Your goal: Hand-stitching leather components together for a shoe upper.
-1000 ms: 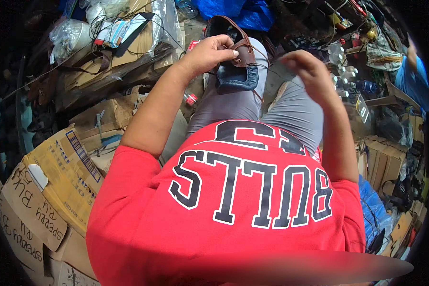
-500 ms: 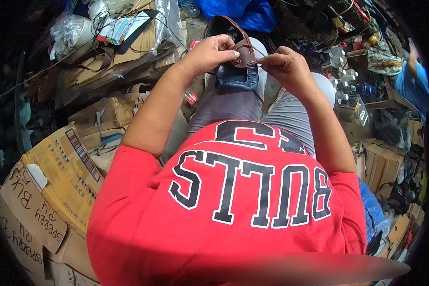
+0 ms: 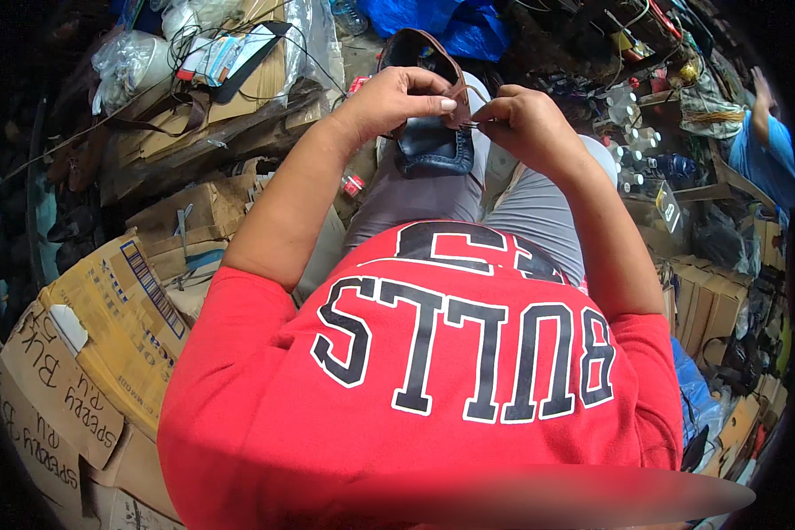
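A dark blue leather shoe (image 3: 435, 152) with brown trim lies on my left thigh, its stitched toe pointing toward me. My left hand (image 3: 396, 102) pinches the shoe's brown leather tongue (image 3: 460, 108) between thumb and fingers. A thin brown lace (image 3: 479, 89) arcs from the tongue to my right hand (image 3: 530, 125), whose thumb and forefinger are pinched together on it close to the tongue's edge. Short dark strands show at those fingertips; what they are is too small to tell. The inside of the shoe is partly hidden by my left hand.
Cardboard boxes (image 3: 119, 322) are stacked at the left. A low wooden bench (image 3: 181, 159) holds plastic bags and brown sheets. Several small bottles (image 3: 627, 155) stand right of my knee. Blue plastic sheeting (image 3: 473, 31) lies ahead. Another person's blue-clothed arm (image 3: 768, 150) shows at far right.
The brown tongue has tilted and folded up between my hands. My left thumb has shifted slightly right, and my right hand has moved a little left, with its fingertips lower.
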The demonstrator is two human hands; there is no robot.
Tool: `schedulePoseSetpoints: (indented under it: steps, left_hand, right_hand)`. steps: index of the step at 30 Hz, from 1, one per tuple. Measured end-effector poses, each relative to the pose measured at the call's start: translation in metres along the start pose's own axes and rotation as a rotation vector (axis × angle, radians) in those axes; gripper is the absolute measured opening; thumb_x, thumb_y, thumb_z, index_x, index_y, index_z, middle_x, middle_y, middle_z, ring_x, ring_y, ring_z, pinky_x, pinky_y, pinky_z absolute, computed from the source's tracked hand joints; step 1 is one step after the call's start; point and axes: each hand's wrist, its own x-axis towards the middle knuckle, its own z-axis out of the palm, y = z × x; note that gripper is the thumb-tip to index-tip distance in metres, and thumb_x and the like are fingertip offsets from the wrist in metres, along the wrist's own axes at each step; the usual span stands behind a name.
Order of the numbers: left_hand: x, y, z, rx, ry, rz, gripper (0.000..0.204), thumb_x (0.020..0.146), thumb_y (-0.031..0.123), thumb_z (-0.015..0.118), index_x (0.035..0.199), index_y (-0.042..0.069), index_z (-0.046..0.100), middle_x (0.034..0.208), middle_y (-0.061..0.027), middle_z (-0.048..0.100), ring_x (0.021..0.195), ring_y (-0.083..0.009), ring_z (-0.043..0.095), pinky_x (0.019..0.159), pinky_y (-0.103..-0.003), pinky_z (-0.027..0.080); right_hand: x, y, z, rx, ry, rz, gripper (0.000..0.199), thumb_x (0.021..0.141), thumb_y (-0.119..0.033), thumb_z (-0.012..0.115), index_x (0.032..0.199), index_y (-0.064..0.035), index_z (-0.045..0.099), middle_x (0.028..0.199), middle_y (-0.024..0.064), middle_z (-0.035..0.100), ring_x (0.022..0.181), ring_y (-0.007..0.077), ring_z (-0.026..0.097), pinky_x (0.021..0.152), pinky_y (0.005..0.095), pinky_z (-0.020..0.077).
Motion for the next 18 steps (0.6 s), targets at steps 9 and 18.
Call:
schedulePoseSetpoints:
  steps: [9, 18]
  left_hand:
    - [0.025, 0.024, -0.006, 0.486, -0.26, 0.131, 0.027, 0.075, 0.007, 0.063, 0.101, 0.007, 0.069, 0.115, -0.0106, 0.062, 0.105, -0.0172, 0.056, 0.093, -0.03, 0.041]
    - [0.049, 0.013, -0.001, 0.402, -0.308, 0.142, 0.029, 0.072, 0.003, 0.067, 0.1, 0.006, 0.068, 0.098, -0.0036, 0.067, 0.093, -0.0136, 0.059, 0.09, -0.028, 0.043]
  right_hand:
    - [-0.006, 0.047, 0.018, 0.656, -0.087, 0.09, 0.015, 0.08, -0.006, 0.07, 0.095, -0.0034, 0.069, 0.082, 0.003, 0.056, 0.079, 0.0117, 0.06, 0.07, 0.0245, 0.0471]
    - [-0.006, 0.063, 0.029, 0.819, -0.16, 0.262, 0.014, 0.081, -0.009, 0.071, 0.093, -0.0031, 0.068, 0.083, 0.0002, 0.066, 0.078, 0.0082, 0.057, 0.074, 0.0241, 0.0465]
